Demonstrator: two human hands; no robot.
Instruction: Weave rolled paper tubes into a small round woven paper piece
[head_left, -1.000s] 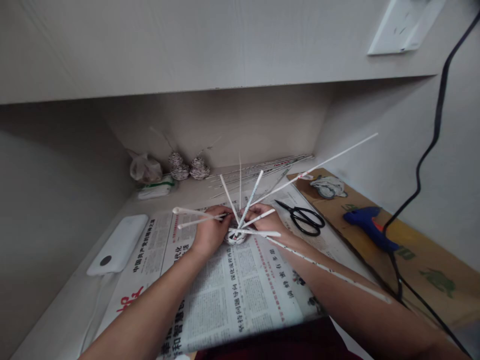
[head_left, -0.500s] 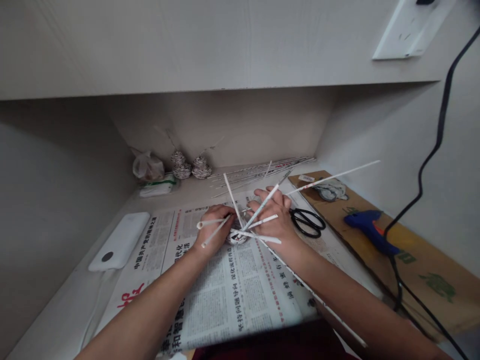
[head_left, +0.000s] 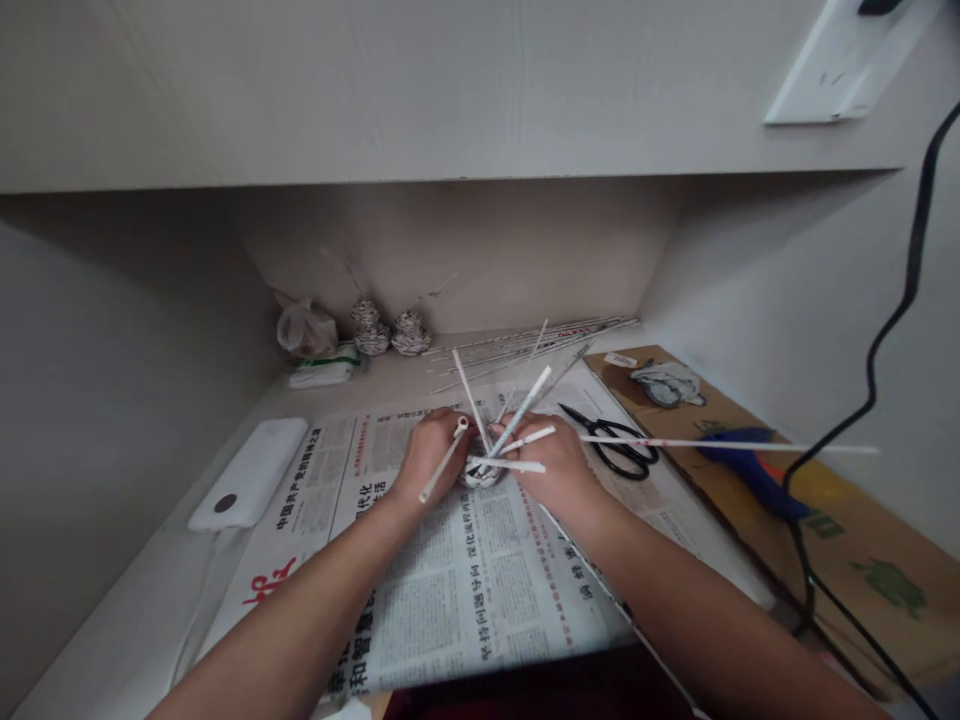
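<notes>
A small round woven piece of rolled paper tubes (head_left: 482, 474) sits between my hands, with several white tubes (head_left: 517, 413) sticking up and out of it. My left hand (head_left: 433, 455) is closed on its left side, and a short tube lies across that hand. My right hand (head_left: 553, 458) curls its fingers at the piece's right side, partly hidden by the tubes. From behind this hand a long thin paper tube (head_left: 720, 444) points right, passing over the scissors. Another long tube runs toward me under the right forearm. The fingertips are largely hidden.
Newspaper (head_left: 450, 600) covers the tabletop. Black scissors (head_left: 619, 445) lie right of my hand. A blue glue gun (head_left: 750, 470) with a cable rests on cardboard (head_left: 847, 560). At the back are woven gourd shapes (head_left: 411, 333) and spare tubes (head_left: 525, 345); a white power bank (head_left: 251, 470) lies left.
The long tube at my right hand has swung down from slanting upward to nearly level. My right fingers have drawn in from spread to curled beside the woven piece. The view has shifted slightly.
</notes>
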